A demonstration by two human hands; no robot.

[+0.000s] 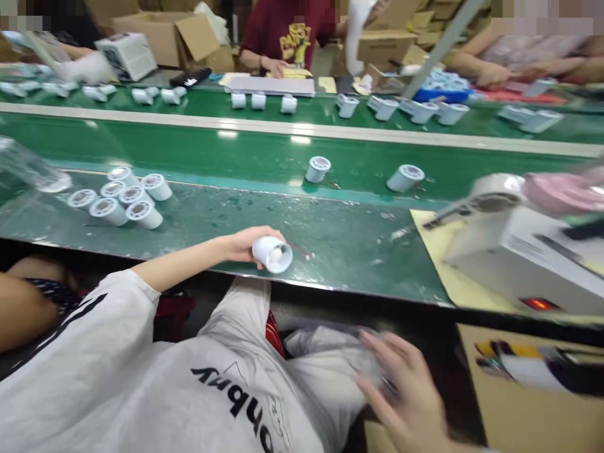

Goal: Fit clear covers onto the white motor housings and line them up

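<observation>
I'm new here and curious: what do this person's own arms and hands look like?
The left hand is ungloved, its forearm bare below a loose off-white sleeve with black stripes. The right hand is blurred but looks ungloved; its sleeve can't be made out.

Yellow lettering [296, 43] on co-worker's maroon shirt [264, 28], opening apparently "PA", remainder unclear; large black lettering [236, 397] across wearer's white shirt [155, 399], upside down from this view, end letter like "o", full word not safely legible; dark print [536, 247] on grey-white machine [491, 264] at right, too small and blurred to read
</observation>
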